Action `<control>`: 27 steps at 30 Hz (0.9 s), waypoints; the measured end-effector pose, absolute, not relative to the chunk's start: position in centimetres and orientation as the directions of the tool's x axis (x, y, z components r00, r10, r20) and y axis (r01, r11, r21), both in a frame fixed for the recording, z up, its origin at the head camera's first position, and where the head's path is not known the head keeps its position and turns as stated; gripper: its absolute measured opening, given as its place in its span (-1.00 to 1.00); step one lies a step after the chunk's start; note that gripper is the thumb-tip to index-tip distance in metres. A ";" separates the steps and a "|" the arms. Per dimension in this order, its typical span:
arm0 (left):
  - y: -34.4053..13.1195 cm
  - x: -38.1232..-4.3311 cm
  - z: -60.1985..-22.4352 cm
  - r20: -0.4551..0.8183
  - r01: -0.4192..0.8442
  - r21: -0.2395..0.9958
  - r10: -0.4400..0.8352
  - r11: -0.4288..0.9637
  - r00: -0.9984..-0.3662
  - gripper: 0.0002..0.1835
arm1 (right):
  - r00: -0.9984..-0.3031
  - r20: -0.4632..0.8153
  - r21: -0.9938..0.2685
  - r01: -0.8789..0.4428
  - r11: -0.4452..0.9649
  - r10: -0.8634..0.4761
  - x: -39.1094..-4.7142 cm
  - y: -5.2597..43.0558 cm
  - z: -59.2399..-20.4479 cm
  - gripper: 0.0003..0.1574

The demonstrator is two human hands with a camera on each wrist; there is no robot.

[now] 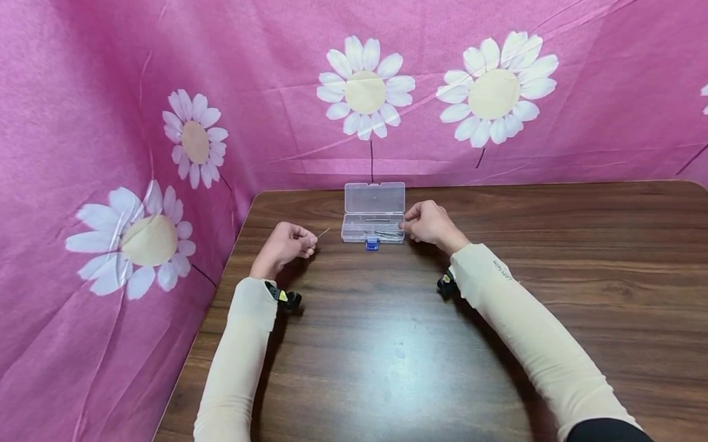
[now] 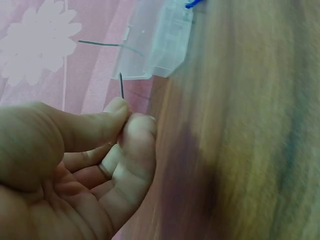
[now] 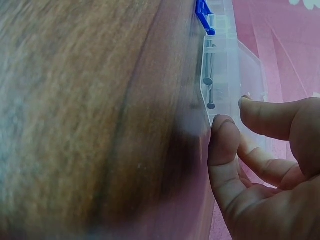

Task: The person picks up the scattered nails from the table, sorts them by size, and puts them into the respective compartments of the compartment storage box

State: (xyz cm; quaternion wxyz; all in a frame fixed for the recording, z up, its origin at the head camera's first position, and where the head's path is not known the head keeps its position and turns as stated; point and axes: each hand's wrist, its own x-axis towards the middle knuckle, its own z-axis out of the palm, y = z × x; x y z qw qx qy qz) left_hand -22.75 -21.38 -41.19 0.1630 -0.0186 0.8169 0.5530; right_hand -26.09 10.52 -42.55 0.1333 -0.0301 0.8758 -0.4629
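Observation:
My left hand (image 1: 288, 243) pinches a thin metal nail (image 2: 121, 86) between thumb and forefinger, its pointed end sticking out toward the box; the other end is hidden in the fingers. Right of that hand, a clear plastic box (image 1: 354, 235) stands on the table with its lid (image 1: 375, 199) raised at the back. Several long nails (image 3: 210, 94) lie inside, heads toward the box's right end. At that end, my right hand (image 1: 431, 223) grips the box wall, thumb at the rim and fingers outside.
A blue latch (image 1: 372, 244) hangs at the box's front. The brown wooden table (image 1: 358, 338) reaches back to a pink flowered cloth (image 1: 280, 119), which also hangs along the left side. Dark wrist cameras (image 1: 288, 299) are strapped over pale sleeves.

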 end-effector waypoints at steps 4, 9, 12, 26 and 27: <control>-21.1 -23.2 -41.1 -0.275 -0.223 0.934 0.164 0.279 -0.947 -0.72 | -0.962 -0.210 -0.813 0.072 0.578 -0.177 -26.2 10.6 -42.5 -0.73; -20.3 -23.7 -41.0 -0.273 -0.231 0.947 0.180 0.225 -0.945 -0.68 | -0.963 -0.207 -0.811 0.071 0.580 -0.172 -26.0 10.6 -42.4 -0.73; -19.8 -23.8 -41.1 -0.272 -0.228 0.946 0.177 0.231 -0.946 -0.69 | -0.964 -0.202 -0.812 0.067 0.579 -0.171 -25.9 10.5 -42.4 -0.73; -15.9 -24.5 -40.6 -0.238 -0.142 0.906 0.201 0.398 -0.950 -0.76 | -0.969 -0.193 -0.807 0.069 0.587 -0.152 -25.8 10.5 -42.6 -0.77; -15.7 -24.6 -40.6 -0.240 -0.142 0.903 0.202 0.405 -0.950 -0.76 | -0.969 -0.193 -0.805 0.067 0.589 -0.153 -25.8 10.5 -42.6 -0.77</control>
